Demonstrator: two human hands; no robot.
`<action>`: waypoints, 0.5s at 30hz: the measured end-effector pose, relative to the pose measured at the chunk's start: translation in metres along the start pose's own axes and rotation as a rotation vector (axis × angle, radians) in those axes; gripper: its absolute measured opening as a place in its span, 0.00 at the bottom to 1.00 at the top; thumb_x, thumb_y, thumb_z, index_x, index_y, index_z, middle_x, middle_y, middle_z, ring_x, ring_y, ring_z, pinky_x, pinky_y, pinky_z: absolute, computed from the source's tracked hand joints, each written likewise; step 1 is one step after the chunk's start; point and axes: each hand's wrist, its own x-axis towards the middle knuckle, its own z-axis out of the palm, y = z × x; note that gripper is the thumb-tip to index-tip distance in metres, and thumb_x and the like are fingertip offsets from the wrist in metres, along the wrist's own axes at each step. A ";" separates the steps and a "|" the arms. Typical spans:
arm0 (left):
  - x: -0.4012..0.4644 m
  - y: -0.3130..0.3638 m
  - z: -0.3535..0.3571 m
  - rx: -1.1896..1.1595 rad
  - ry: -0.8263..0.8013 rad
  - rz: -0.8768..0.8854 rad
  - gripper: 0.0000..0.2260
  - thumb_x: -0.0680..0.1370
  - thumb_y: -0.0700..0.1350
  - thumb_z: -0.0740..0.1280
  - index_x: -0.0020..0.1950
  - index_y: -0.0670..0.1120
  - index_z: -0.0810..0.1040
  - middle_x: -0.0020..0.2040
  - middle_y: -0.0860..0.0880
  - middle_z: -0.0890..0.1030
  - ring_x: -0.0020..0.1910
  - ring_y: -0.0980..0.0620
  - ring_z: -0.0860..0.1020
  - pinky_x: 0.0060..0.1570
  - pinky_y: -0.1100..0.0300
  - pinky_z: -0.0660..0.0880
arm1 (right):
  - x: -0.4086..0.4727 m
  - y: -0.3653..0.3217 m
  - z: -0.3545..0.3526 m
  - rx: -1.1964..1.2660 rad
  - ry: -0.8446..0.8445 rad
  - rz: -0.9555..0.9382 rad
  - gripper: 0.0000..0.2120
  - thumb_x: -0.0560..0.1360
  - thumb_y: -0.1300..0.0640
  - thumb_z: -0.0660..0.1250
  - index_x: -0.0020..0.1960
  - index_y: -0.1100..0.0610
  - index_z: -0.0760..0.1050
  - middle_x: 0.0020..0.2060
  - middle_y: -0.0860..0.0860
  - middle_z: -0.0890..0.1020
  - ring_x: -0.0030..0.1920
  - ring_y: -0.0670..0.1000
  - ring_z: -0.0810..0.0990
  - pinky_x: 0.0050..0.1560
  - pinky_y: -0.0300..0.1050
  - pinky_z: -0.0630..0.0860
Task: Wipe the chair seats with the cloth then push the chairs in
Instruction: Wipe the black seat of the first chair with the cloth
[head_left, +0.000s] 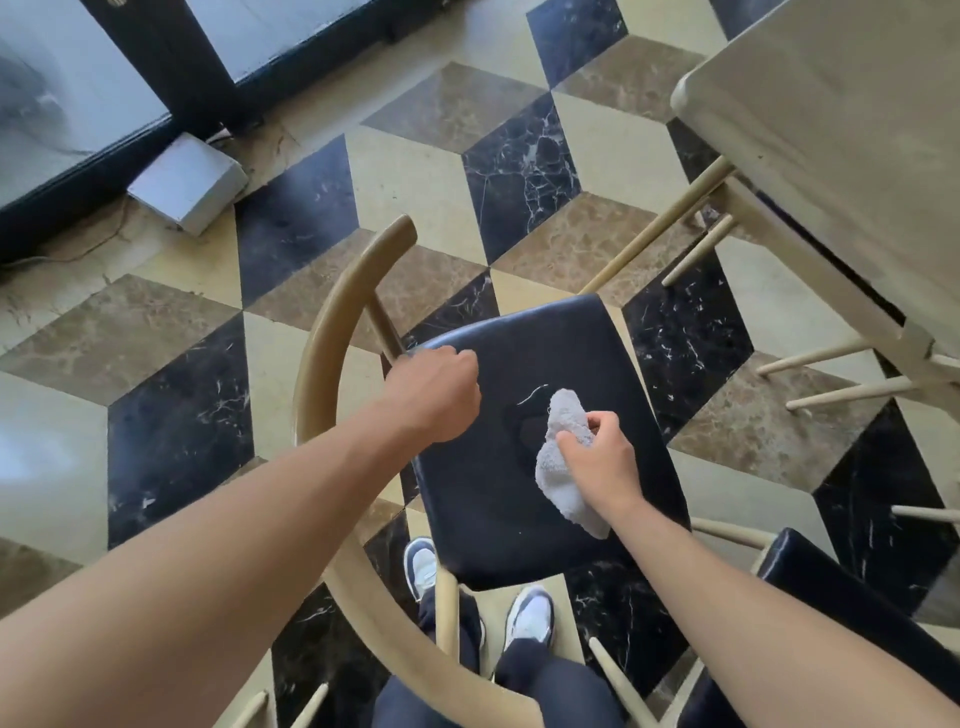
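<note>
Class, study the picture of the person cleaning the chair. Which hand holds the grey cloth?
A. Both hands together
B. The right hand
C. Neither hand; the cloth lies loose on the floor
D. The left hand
B. The right hand pinches the grey cloth over the black chair seat, while the left hand sits at the seat's far left edge with fingers curled, away from the cloth.
</note>
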 end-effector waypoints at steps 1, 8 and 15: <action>0.007 0.004 0.005 -0.002 -0.037 0.001 0.08 0.79 0.48 0.56 0.42 0.47 0.64 0.50 0.43 0.78 0.49 0.41 0.76 0.41 0.51 0.65 | 0.001 0.004 0.008 -0.029 0.021 -0.051 0.16 0.74 0.50 0.69 0.59 0.51 0.69 0.56 0.49 0.76 0.51 0.50 0.77 0.47 0.45 0.74; 0.054 0.028 0.041 0.256 -0.221 0.164 0.02 0.76 0.45 0.61 0.43 0.49 0.69 0.39 0.50 0.72 0.40 0.45 0.69 0.41 0.52 0.61 | 0.004 0.067 0.081 -0.608 0.076 -0.769 0.20 0.65 0.62 0.77 0.55 0.49 0.80 0.53 0.55 0.78 0.46 0.58 0.78 0.42 0.53 0.79; 0.115 0.027 0.085 0.216 -0.194 0.044 0.08 0.79 0.47 0.59 0.42 0.47 0.66 0.33 0.52 0.65 0.35 0.45 0.71 0.27 0.56 0.57 | 0.053 0.124 0.112 -0.680 0.022 -0.860 0.28 0.62 0.55 0.79 0.59 0.42 0.73 0.53 0.51 0.69 0.44 0.55 0.77 0.45 0.52 0.77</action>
